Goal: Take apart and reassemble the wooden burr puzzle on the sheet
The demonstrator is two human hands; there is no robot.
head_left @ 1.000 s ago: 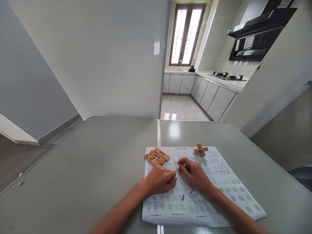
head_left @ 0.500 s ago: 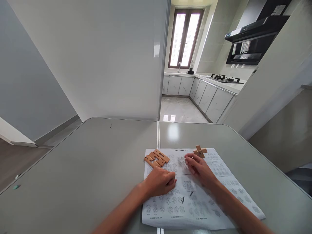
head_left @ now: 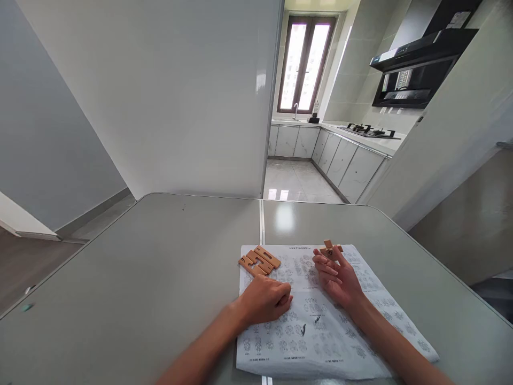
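Across the foreground: grey table (head_left: 172, 267), pale seam running near to far.
Printed sheet (head_left: 304, 369): mostly right of the seam, its text too small to read.
Right hand (head_left: 339, 278): nearer the cross; fingers half-curled against it, hold cannot be told.
Left hand (head_left: 266, 299): curled closed on the sheet, inside hidden.
Flat wooden pieces (head_left: 260, 262): just beyond the left hand, long axes slanting far-left to near-right.
Wooden cross (head_left: 329, 244): beyond the right palm, one bar pointing far.
Marks: seemingly "2" on the farthest flat piece; no brand legible.
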